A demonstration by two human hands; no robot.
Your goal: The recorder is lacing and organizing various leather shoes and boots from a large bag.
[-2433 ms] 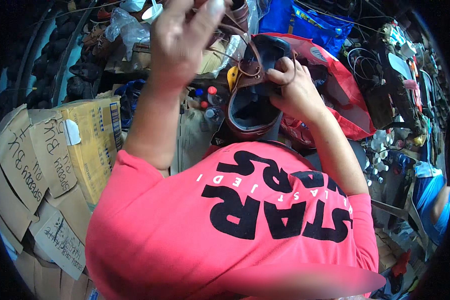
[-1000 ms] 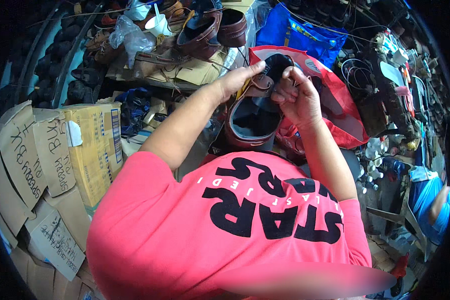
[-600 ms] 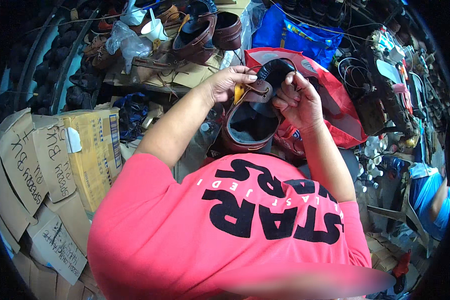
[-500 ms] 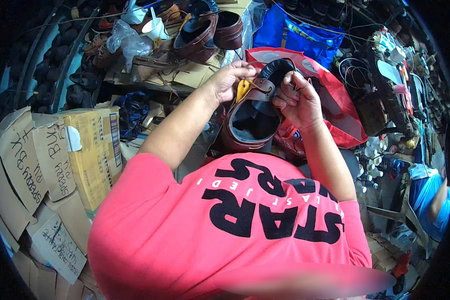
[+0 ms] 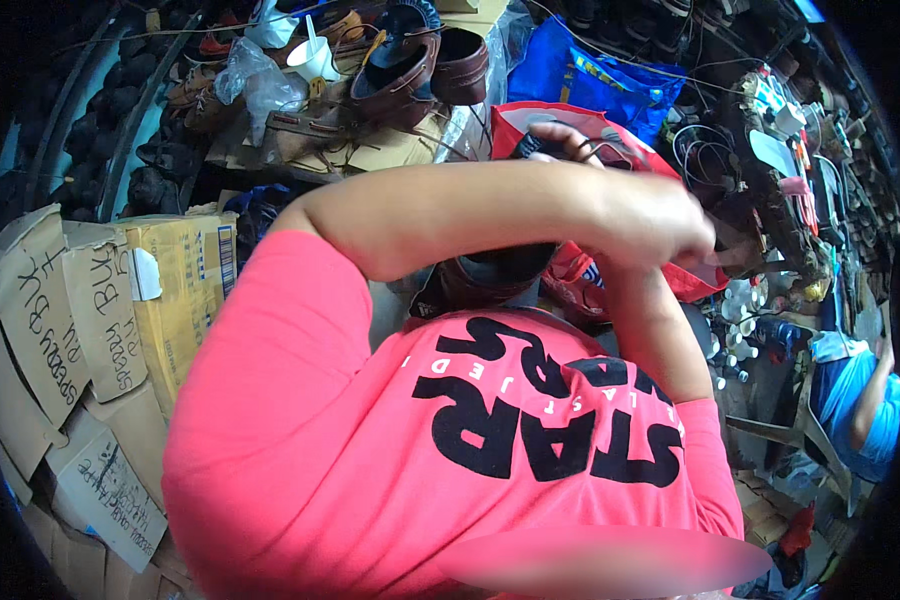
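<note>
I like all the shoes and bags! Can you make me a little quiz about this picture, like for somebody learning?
1. True or false: the yellow box is on the person's left side.

2. Pick one: what colour is the bag just beyond the red bag? A) green B) blue C) purple

3. Fill in the gap: the blurry hand in front of the red bag is the person's ____ one, and its forearm hides part of the brown shoe near the pink shirt.

Key: 1. True. 2. B. 3. left.
</note>
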